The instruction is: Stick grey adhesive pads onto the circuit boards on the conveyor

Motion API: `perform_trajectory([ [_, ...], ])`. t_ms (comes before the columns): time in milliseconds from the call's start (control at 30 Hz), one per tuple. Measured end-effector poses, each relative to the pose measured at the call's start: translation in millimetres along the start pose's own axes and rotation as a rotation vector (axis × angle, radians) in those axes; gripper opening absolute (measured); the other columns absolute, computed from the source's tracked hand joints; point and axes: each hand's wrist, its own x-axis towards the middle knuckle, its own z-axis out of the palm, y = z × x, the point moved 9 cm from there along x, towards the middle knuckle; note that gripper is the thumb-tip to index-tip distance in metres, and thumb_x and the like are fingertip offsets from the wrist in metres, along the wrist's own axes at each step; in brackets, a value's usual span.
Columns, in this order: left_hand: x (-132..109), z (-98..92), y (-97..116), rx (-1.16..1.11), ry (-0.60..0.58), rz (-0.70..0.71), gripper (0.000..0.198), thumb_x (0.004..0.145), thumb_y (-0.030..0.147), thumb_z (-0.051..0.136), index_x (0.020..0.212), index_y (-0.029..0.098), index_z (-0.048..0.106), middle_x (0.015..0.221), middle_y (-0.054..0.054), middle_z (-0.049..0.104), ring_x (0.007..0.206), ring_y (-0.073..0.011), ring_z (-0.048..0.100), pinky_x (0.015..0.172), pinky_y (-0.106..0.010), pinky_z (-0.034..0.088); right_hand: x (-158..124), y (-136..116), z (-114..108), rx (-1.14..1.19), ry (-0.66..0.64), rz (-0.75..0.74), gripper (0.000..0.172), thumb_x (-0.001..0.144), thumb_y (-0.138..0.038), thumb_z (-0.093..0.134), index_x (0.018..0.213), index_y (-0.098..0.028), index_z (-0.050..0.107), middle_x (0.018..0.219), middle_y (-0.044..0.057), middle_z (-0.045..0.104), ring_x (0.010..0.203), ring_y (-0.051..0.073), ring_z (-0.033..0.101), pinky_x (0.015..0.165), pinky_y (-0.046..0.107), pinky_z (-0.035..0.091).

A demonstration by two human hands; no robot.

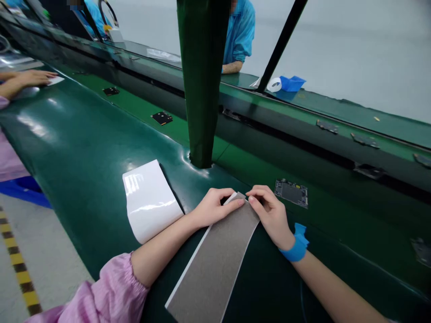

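A long grey strip with white edges [215, 264] slants up from the bottom of the view. My left hand [218, 206] is closed on its upper left corner, the thumb lying on top. At the upper right corner, my right hand [269, 213] has thumb and index finger pinched together at the strip's edge; whatever small piece is between them is too small to make out. A small grey tab [240, 195] stands up at the top edge between the hands. Left of my left forearm lies a glossy white sheet [151, 199], curled at its lower end.
A green-wrapped post [202, 89] rises just beyond my hands. Circuit boards [291, 193] lie along the green belt [235, 157] behind. Another person's hands [33, 78] are at the far left, and a person in blue [240, 36] is across the line.
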Motion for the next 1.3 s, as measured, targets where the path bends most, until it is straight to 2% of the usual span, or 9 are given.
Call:
perform_trajectory([
  [200, 0.2, 4.9, 0.4, 0.019, -0.055, 0.007, 0.034, 0.087, 0.040, 0.054, 0.064, 0.016, 0.052, 0.060, 0.005, 0.041, 0.059, -0.0092, 0.039, 0.056, -0.023, 0.030, 1.6, 8.2, 3.2, -0.007, -0.071, 0.018, 0.023, 0.085, -0.043, 0.061, 0.078, -0.022, 0.066, 0.093, 0.007, 0.057, 0.084, 0.020, 0.057, 0.071, 0.033, 0.048],
  [333, -0.2, 3.6, -2.2, 0.038, -0.049, -0.009, 0.033, 0.086, 0.041, 0.056, 0.064, 0.015, 0.053, 0.059, 0.006, 0.041, 0.058, -0.0088, 0.037, 0.055, -0.024, 0.028, 1.6, 11.8, 4.6, -0.022, -0.083, 0.033, 0.029, 0.083, -0.048, 0.062, 0.073, -0.021, 0.066, 0.091, 0.007, 0.056, 0.081, 0.020, 0.056, 0.070, 0.034, 0.048],
  [500, -1.3, 4.0, -2.0, 0.041, -0.065, -0.005, 0.031, 0.085, 0.040, 0.056, 0.066, 0.016, 0.053, 0.059, 0.006, 0.040, 0.058, -0.0087, 0.038, 0.055, -0.023, 0.028, 3.3, 13.7, 3.2, -0.029, -0.060, 0.049, 0.034, 0.080, -0.054, 0.063, 0.069, -0.021, 0.066, 0.090, 0.008, 0.056, 0.080, 0.020, 0.056, 0.068, 0.033, 0.050],
  [733, -0.9, 2.6, 1.2, 0.068, -0.053, 0.012, 0.036, 0.088, 0.040, 0.051, 0.061, 0.017, 0.044, 0.056, 0.006, 0.036, 0.056, -0.0087, 0.037, 0.055, -0.024, 0.027, 4.1, 17.7, -0.1, -0.088, -0.043, 0.099, 0.046, 0.075, -0.066, 0.061, 0.066, -0.021, 0.067, 0.090, 0.008, 0.057, 0.081, 0.021, 0.058, 0.064, 0.032, 0.050],
  [1000, 0.5, 2.1, 1.6, 0.090, -0.061, 0.050, 0.031, 0.088, 0.036, 0.054, 0.064, 0.017, 0.048, 0.057, 0.006, 0.041, 0.057, -0.0089, 0.042, 0.056, -0.023, 0.029, 4.6, 27.5, -4.0, -0.162, -0.028, 0.164, 0.057, 0.065, -0.078, 0.058, 0.062, -0.022, 0.067, 0.093, 0.008, 0.061, 0.085, 0.024, 0.060, 0.064, 0.033, 0.051],
  [1133, 0.1, 2.2, 2.3, 0.093, -0.057, 0.062, 0.036, 0.089, 0.038, 0.054, 0.060, 0.017, 0.045, 0.056, 0.006, 0.038, 0.055, -0.0086, 0.040, 0.056, -0.023, 0.029, 4.2, 33.9, -5.1, -0.153, -0.025, 0.209, 0.057, 0.060, -0.078, 0.060, 0.061, -0.022, 0.066, 0.094, 0.008, 0.061, 0.084, 0.024, 0.060, 0.061, 0.031, 0.051],
  [1300, -0.6, 0.6, 1.6, 0.064, -0.044, 0.040, 0.032, 0.088, 0.036, 0.056, 0.064, 0.016, 0.052, 0.059, 0.006, 0.042, 0.058, -0.0085, 0.042, 0.057, -0.021, 0.031, 3.8, 42.5, -10.5, -0.129, 0.014, 0.322, 0.051, 0.058, -0.072, 0.063, 0.063, -0.021, 0.065, 0.096, 0.008, 0.063, 0.082, 0.023, 0.061, 0.057, 0.030, 0.049],
])
